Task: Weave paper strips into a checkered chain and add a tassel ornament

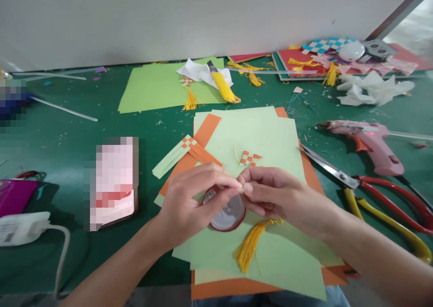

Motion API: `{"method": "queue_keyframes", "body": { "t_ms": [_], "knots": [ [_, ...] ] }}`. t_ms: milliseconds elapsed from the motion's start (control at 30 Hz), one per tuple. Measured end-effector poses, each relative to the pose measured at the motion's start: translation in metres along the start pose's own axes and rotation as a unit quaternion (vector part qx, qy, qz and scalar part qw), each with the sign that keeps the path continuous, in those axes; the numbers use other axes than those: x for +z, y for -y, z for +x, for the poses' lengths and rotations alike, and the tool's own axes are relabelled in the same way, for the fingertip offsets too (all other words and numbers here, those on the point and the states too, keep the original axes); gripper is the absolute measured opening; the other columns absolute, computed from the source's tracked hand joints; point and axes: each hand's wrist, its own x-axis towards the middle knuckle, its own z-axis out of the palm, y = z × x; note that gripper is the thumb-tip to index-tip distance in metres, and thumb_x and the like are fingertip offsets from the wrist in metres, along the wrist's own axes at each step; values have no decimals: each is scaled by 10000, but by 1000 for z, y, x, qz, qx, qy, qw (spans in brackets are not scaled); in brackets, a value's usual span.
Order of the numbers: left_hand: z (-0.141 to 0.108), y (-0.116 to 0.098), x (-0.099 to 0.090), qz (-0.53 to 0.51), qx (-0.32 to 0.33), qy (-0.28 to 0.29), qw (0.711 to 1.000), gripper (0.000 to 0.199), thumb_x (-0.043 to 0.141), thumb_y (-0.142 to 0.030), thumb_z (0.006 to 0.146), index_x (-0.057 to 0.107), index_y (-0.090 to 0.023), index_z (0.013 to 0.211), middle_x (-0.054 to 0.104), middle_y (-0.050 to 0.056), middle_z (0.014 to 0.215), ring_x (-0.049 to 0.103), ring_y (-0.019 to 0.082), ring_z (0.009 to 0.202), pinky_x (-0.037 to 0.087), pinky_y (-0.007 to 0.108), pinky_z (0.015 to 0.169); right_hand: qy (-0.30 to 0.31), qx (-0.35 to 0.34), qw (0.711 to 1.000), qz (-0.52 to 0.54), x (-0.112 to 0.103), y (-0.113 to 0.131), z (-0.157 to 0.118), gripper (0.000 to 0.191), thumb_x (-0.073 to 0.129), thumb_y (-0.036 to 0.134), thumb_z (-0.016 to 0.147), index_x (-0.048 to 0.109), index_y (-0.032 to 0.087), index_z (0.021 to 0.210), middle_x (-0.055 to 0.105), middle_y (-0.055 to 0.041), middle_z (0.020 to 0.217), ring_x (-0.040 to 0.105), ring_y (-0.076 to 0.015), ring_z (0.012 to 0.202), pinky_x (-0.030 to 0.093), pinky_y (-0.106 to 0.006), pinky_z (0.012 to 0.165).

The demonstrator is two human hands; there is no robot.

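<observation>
My left hand [199, 192] and my right hand [275, 189] meet fingertip to fingertip, both pinched closed. Whatever is between them is too small to make out. Below the fingers sits a round, shallow container [228, 219] with a red rim, partly covered by my left hand. A yellow tassel [252, 246] lies on the pale green paper [284, 135] nearer to me. Just beyond my right hand is a small woven orange-and-green paper piece [249, 158] with a pointed end. Partly woven paper strips [188, 142] lie past my left hand.
On the right are red-and-yellow-handled scissors [345, 179] and a pink glue gun [368, 140]. A phone [117, 185] and a white charger [25, 228] with its cable lie left. Behind are a yellow cutter [223, 85], green sheets [145, 83] and crumpled tissue [372, 88].
</observation>
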Motion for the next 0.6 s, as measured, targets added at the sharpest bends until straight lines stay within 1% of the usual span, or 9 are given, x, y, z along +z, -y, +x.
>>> {"method": "queue_keyframes", "body": {
  "t_ms": [367,600],
  "knots": [
    [0,1,0,-5,1,2,1000,93,635,-73,850,670,-158,863,680,6,781,599,91,682,500,224,651,-7,11,1000,-8,0,0,0,251,581,388,915,562,152,830,436,47,591,352,-51,532,213,-209,476],
    [-1,1,3,37,9,-9,999,85,642,-89,841,672,-164,871,674,8,769,602,98,675,501,228,634,-32,12,999,-10,2,0,0,238,580,360,916,551,150,808,423,53,587,355,-47,529,212,-204,475]
  ]
}}
